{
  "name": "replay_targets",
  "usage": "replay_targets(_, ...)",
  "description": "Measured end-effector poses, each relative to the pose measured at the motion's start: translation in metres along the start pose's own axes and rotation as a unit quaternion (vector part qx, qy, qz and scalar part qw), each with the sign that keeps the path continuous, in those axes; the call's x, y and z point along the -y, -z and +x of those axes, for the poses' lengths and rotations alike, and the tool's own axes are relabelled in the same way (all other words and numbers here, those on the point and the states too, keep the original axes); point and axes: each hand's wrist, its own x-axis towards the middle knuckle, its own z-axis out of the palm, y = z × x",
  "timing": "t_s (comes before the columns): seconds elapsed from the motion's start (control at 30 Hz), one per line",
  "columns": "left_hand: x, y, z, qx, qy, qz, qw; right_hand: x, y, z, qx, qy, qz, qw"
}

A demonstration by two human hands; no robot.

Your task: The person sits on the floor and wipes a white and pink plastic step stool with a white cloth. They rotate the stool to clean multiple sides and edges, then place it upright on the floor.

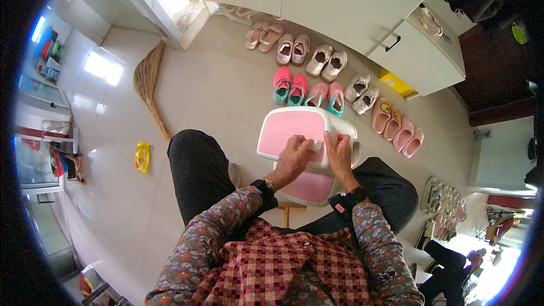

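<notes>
A white plastic step stool with pink tread pads [293, 129] stands between my knees. My left hand [293, 157] is over the upper pink pad, its fingers closed on a small white wad [316, 145], whose material I cannot tell. My right hand [339, 151] rests at the stool's white rim, thumb up along the edge and fingers on the side; the far fingers are partly hidden. The lower pink tread [308, 187] shows beneath my wrists. Part of a small wooden seat [291, 207] shows close to my body.
Several pairs of shoes, with pink-and-teal sneakers [296, 87] nearest, line the floor beyond the stool, before a white cabinet [323, 4]. Pink slippers [392, 121] lie right of them. A straw broom [148, 80] and a yellow packet [142, 157] lie left. A person's dark-clothed legs [446, 263] show lower right.
</notes>
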Motion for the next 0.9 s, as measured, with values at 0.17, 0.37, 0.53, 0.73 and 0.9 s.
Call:
replay_targets(0.17,0.070,-0.010,-0.008,-0.077,0.055,0.042,0.995,0.006,0.004,0.002,0.015,0.003,-0.038,0.999)
replay_targets(0.37,0.141,-0.007,-0.026,-0.058,0.265,-0.054,0.961,0.005,0.002,0.001,0.005,0.014,-0.055,0.998)
replay_targets(0.53,0.063,-0.013,0.004,-0.076,0.123,-0.068,0.987,0.007,0.002,0.000,-0.009,-0.009,-0.041,0.999)
replay_targets(0.73,0.002,-0.017,0.007,0.010,0.036,-0.055,0.998,0.007,0.003,0.001,0.012,-0.019,-0.017,1.000)
replay_targets(0.9,0.104,-0.004,0.002,0.115,0.065,0.307,0.942,0.004,0.001,0.003,0.017,-0.006,-0.039,0.999)
